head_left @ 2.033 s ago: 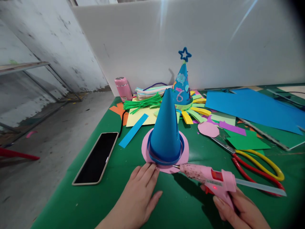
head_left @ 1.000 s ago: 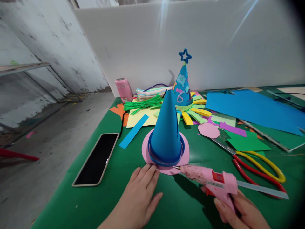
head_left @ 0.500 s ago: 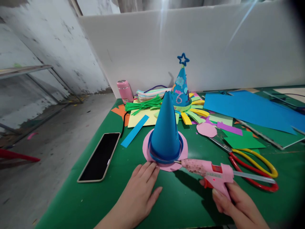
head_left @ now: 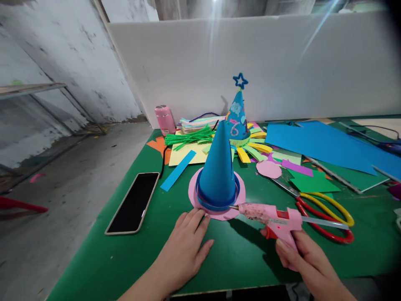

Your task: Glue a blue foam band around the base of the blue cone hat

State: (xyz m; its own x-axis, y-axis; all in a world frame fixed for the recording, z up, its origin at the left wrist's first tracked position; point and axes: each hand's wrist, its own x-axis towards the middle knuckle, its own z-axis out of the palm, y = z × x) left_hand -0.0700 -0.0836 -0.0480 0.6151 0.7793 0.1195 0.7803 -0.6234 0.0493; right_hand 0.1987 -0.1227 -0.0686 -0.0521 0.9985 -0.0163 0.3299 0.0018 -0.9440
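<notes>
A blue paper cone (head_left: 218,167) stands upright within a low blue paper ring (head_left: 216,207) on a round pink paper base (head_left: 192,192). My left hand (head_left: 188,244) lies flat, fingers stretched out, with its fingertips on the near left edge of the base. In my right hand (head_left: 305,255) is a pink hot glue gun (head_left: 272,217), gripped by its handle. Its metal nozzle is at the near right side of the ring; whether it touches the paper I cannot tell. A clear glue stick (head_left: 327,223) sticks out of the gun's back.
Left of the cone lies a phone (head_left: 133,203) and a blue strip (head_left: 178,170). Scissors (head_left: 326,234) sit behind the glue gun. Farther back are green pipe cleaners (head_left: 189,137), a decorated cone hat (head_left: 237,119), a pink bottle (head_left: 165,120) and blue sheets (head_left: 316,144).
The view has shifted slightly, showing more of the table's near edge. The glue gun's nozzle stays beside the ring, and my left hand keeps its place at the base's edge.
</notes>
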